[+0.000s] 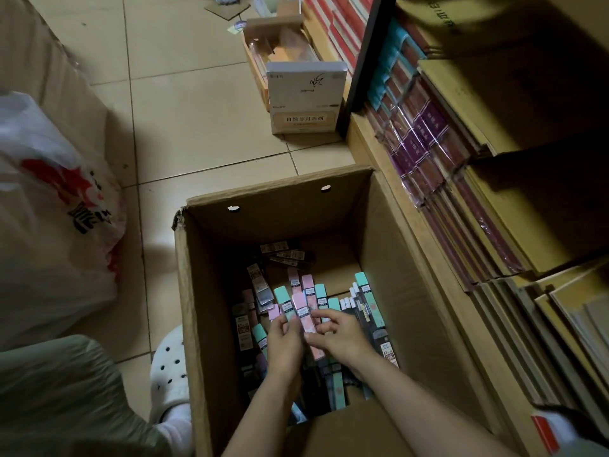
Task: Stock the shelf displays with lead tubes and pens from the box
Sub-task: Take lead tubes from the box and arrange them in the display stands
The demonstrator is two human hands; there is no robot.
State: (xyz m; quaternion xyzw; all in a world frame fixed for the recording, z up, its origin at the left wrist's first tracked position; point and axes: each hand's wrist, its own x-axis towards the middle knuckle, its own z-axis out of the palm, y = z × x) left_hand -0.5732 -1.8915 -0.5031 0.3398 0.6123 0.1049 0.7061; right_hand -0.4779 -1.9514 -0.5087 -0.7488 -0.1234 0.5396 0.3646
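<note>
An open cardboard box [385, 245] stands on the floor in front of me. Its bottom holds several lead tubes in pink, teal and black, with loose pens [372, 311] among them. Both my hands are down inside it. My left hand [285, 344] grips a fanned bundle of pink and teal lead tubes [301, 301]. My right hand [341, 334] pinches the lower end of a pink tube in that bundle. My forearms hide the tubes under them.
Shelves [494, 192] packed with wrapped notebooks run along the right. A white carton [304, 97] and a small open box [273, 37] sit on the tiled floor behind. A white plastic bag [49, 206] lies at left. My white shoe [169, 371] touches the box's left side.
</note>
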